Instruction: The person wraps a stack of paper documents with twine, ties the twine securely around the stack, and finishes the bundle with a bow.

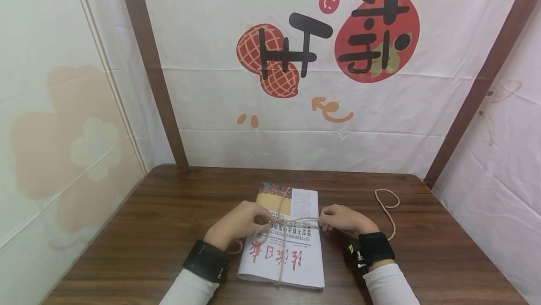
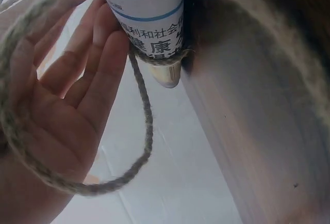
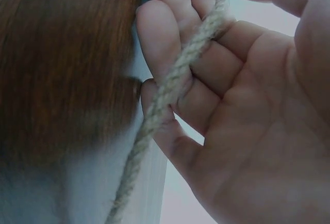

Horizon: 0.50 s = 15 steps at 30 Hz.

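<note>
A folded newspaper point(image 1: 310, 260) lies on the wooden table, with a beige rope point(image 1: 281, 258) running lengthwise over it and crossing strands near its middle. At the crossing, my left hand point(image 1: 242, 220) pinches the rope between thumb and fingertips over the paper's left side. My right hand point(image 1: 344, 218) grips the strands that stretch right, just past the paper's right edge. A loop of the rope point(image 2: 147, 126) hangs under the left palm in the left wrist view. In the right wrist view, the rope point(image 3: 170, 84) passes across the curled fingers and runs up toward the thumb.
The rope's loose end point(image 1: 386, 206) curls on the table point(image 1: 181, 216) beyond my right wrist. Black bands point(image 1: 206, 260) circle both wrists. A printed white cloth point(image 1: 203, 108) hangs behind the table's far edge, with more cloth at both sides.
</note>
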### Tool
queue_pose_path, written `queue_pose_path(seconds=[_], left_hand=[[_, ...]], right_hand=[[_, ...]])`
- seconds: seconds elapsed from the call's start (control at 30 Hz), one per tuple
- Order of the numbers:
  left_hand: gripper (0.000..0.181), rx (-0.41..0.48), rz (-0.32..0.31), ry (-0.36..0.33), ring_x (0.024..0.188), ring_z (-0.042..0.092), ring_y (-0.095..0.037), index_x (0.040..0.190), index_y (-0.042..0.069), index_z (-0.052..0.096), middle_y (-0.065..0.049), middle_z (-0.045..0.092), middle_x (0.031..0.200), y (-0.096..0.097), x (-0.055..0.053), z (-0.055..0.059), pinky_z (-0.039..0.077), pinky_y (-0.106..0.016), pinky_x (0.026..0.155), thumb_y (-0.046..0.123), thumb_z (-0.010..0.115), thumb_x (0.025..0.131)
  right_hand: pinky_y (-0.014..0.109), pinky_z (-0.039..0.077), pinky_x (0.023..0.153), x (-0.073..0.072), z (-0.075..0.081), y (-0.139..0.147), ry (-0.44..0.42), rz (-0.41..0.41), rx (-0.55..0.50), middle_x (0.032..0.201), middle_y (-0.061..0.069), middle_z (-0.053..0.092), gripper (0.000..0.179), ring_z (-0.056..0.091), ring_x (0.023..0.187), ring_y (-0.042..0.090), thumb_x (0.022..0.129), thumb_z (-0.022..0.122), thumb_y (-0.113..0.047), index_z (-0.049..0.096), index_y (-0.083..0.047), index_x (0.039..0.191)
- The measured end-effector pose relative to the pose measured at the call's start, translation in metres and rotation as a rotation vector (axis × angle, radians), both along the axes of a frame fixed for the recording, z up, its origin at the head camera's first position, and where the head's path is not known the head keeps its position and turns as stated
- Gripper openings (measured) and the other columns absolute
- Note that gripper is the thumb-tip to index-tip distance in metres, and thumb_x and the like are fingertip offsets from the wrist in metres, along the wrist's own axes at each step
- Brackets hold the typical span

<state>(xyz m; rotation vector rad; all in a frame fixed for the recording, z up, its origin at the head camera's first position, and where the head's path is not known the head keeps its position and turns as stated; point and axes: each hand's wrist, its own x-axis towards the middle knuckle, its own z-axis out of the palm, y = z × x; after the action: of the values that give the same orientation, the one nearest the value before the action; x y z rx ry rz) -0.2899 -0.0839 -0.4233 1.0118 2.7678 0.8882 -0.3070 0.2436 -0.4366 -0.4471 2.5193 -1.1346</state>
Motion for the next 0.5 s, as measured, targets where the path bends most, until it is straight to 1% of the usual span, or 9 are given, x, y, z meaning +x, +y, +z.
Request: queue_pose_path(seconds=[0.07,0.13,0.2,0.27,0.33,0.4,0.5], left_hand=[[0.02,-0.02,-0.011,0.011,0.095,0.066,-0.011,0.106,0.02,0.079,0.008,0.072,0.102,0.003,0.001,0.0,0.054,-0.033,0.084,0.015,0.077,0.087],[0.017,-0.037,-0.019,0.021,0.089,0.063,-0.009,0.105,0.021,0.08,0.01,0.068,0.096,0.006,0.001,-0.001,0.053,-0.029,0.08,0.015,0.075,0.089],[0.015,-0.047,-0.014,0.032,0.082,0.058,-0.008,0.102,0.022,0.08,0.012,0.063,0.089,0.009,0.001,-0.004,0.05,-0.027,0.074,0.016,0.074,0.09],[0.012,-0.047,0.007,0.04,0.077,0.054,-0.007,0.098,0.022,0.081,0.013,0.058,0.085,0.012,0.001,-0.007,0.047,-0.026,0.069,0.016,0.075,0.089],[0.008,-0.042,0.03,0.057,0.077,0.053,-0.006,0.093,0.021,0.081,0.014,0.058,0.083,0.015,0.002,-0.008,0.047,-0.026,0.07,0.017,0.077,0.088],[0.004,-0.029,0.05,0.059,0.079,0.055,-0.005,0.091,0.019,0.079,0.014,0.061,0.085,0.017,0.003,-0.008,0.049,-0.028,0.073,0.018,0.077,0.088],[0.004,0.03,0.054,0.066,0.089,0.062,-0.01,0.091,0.016,0.076,0.01,0.066,0.09,0.019,0.002,-0.006,0.052,-0.035,0.082,0.02,0.076,0.09]], right_hand=[[0.036,0.045,0.073,0.0,0.0,0.0,0.002,-0.002,-0.003,0.082,0.006,0.065,0.02,0.059,0.078,0.022,0.095,0.063,-0.018,0.062,-0.002,0.083],[0.036,0.045,0.072,0.001,0.0,0.0,0.003,-0.002,-0.008,0.081,0.006,0.064,0.02,0.059,0.078,0.022,0.096,0.063,-0.018,0.062,-0.002,0.083],[0.035,0.045,0.072,0.001,0.0,0.0,0.01,0.0,-0.006,0.081,0.006,0.064,0.02,0.059,0.077,0.021,0.096,0.062,-0.017,0.062,-0.002,0.082],[0.035,0.045,0.071,0.002,0.0,-0.001,0.016,0.004,-0.001,0.08,0.006,0.064,0.02,0.059,0.077,0.021,0.096,0.062,-0.017,0.063,-0.002,0.083],[0.035,0.045,0.071,0.002,0.001,-0.002,0.026,0.009,0.01,0.08,0.005,0.064,0.02,0.059,0.077,0.021,0.097,0.061,-0.017,0.063,-0.002,0.083],[0.034,0.045,0.07,0.003,0.002,-0.002,0.032,0.011,0.015,0.08,0.005,0.064,0.021,0.058,0.076,0.021,0.097,0.061,-0.018,0.063,-0.002,0.083],[0.035,0.044,0.07,0.004,0.002,-0.003,0.027,0.003,0.009,0.08,0.006,0.064,0.019,0.058,0.076,0.021,0.096,0.062,-0.016,0.063,-0.002,0.084]])
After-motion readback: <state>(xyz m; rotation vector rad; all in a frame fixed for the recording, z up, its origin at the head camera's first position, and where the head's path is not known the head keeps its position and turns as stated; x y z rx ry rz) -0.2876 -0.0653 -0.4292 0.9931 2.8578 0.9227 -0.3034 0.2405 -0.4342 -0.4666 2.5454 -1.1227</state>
